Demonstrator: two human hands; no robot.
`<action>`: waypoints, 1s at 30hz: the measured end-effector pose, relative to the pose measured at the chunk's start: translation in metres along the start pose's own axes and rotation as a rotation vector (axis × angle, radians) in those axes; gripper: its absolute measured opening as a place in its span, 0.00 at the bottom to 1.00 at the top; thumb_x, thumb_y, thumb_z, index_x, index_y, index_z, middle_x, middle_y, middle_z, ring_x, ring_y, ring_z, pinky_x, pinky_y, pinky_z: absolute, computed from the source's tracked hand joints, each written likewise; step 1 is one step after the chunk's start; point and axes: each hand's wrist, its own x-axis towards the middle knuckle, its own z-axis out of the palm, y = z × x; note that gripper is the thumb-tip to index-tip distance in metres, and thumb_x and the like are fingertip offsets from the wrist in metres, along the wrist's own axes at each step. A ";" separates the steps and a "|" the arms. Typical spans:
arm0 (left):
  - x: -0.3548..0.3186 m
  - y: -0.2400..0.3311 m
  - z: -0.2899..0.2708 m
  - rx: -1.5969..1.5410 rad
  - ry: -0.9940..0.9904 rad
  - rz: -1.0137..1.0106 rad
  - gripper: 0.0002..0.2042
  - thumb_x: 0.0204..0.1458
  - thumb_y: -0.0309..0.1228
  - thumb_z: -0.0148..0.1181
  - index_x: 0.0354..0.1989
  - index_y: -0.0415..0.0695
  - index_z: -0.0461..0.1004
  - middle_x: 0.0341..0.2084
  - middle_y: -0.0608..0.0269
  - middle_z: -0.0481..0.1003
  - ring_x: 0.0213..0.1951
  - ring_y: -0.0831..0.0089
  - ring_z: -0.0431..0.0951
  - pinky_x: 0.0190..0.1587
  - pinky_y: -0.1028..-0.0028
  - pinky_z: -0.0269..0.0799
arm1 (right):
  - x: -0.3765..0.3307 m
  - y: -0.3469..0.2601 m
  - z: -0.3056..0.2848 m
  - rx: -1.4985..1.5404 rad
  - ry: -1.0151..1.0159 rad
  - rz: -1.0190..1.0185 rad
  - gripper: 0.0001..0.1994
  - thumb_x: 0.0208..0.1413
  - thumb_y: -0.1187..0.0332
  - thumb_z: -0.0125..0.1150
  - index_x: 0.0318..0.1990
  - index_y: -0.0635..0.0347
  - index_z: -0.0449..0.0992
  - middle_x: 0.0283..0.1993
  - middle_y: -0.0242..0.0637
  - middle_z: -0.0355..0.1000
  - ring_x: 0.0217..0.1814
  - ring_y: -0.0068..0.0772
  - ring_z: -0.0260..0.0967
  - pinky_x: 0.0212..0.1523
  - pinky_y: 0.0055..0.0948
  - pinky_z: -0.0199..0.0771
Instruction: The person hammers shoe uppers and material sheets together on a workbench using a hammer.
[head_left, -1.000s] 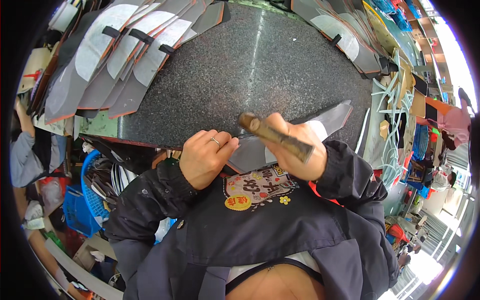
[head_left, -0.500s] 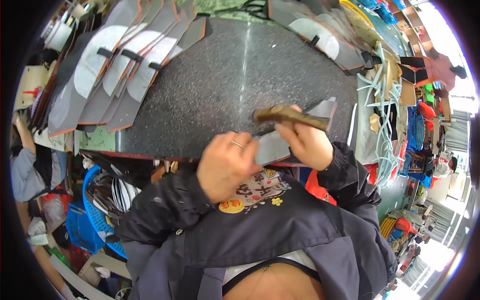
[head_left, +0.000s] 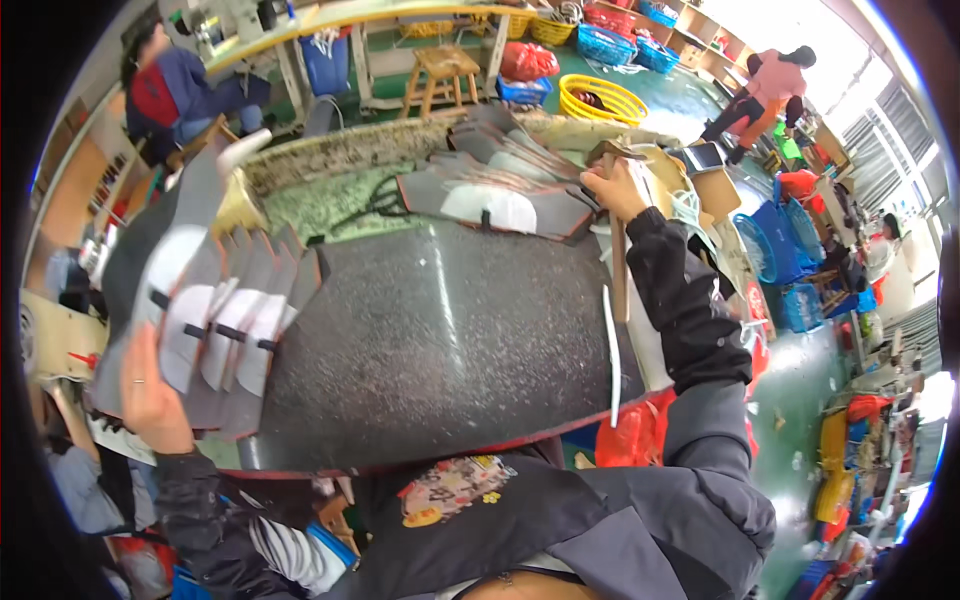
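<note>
My left hand (head_left: pixel 155 400) rests at the near left edge of a fanned stack of grey pieces (head_left: pixel 215 370), its fingers stretched out against the outermost one. These flat, shaped pieces have orange-red edges, white half-round patches and small black tabs. At the table's far right, my right hand (head_left: pixel 618 190) is closed around a hammer (head_left: pixel 620 275) with a brown wooden handle, near its head. The handle points back toward me. Close to that hand lies a second stack of similar grey pieces (head_left: pixel 470 200).
Under both stacks is a dark, speckled tabletop (head_left: pixel 430 340). A thin white strip (head_left: pixel 611 350) lies at its right edge. Cardboard boxes (head_left: pixel 715 180) and a yellow basket (head_left: pixel 600 100) stand beyond. One person (head_left: pixel 185 90) sits far left; another (head_left: pixel 770 95) is far right.
My hands have moved apart, the left to the left stack and the right, with the hammer, to the far right. The grey piece between them has left the near edge. The view has shifted.
</note>
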 end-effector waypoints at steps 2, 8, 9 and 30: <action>-0.068 -0.051 0.037 0.037 -0.276 -0.226 0.24 0.46 0.15 0.47 0.55 0.41 0.72 0.52 0.52 0.73 0.55 0.56 0.72 0.60 0.63 0.64 | 0.055 0.055 0.025 -0.208 0.125 -0.221 0.29 0.39 0.52 0.67 0.41 0.72 0.73 0.25 0.45 0.74 0.23 0.42 0.73 0.31 0.36 0.75; 0.005 0.109 0.021 -0.283 -0.116 -0.044 0.16 0.50 0.27 0.63 0.48 0.39 0.75 0.47 0.52 0.75 0.50 0.56 0.73 0.54 0.62 0.67 | 0.055 0.001 0.042 -0.460 -0.170 0.118 0.45 0.29 0.40 0.72 0.47 0.75 0.72 0.43 0.56 0.74 0.43 0.47 0.76 0.48 0.37 0.74; 0.015 0.130 0.028 -0.359 -0.125 0.006 0.21 0.47 0.31 0.66 0.50 0.39 0.73 0.49 0.52 0.74 0.51 0.56 0.72 0.54 0.62 0.67 | 0.050 0.004 0.045 -0.567 -0.154 0.022 0.44 0.28 0.40 0.72 0.46 0.73 0.74 0.43 0.56 0.74 0.43 0.48 0.76 0.47 0.37 0.74; 0.005 0.271 0.071 -0.869 -0.356 0.449 0.10 0.42 0.31 0.63 0.32 0.42 0.71 0.24 0.61 0.71 0.29 0.59 0.73 0.35 0.63 0.68 | -0.090 -0.127 0.077 -0.574 -0.351 -0.413 0.47 0.26 0.35 0.74 0.39 0.75 0.63 0.33 0.57 0.73 0.33 0.55 0.76 0.34 0.43 0.77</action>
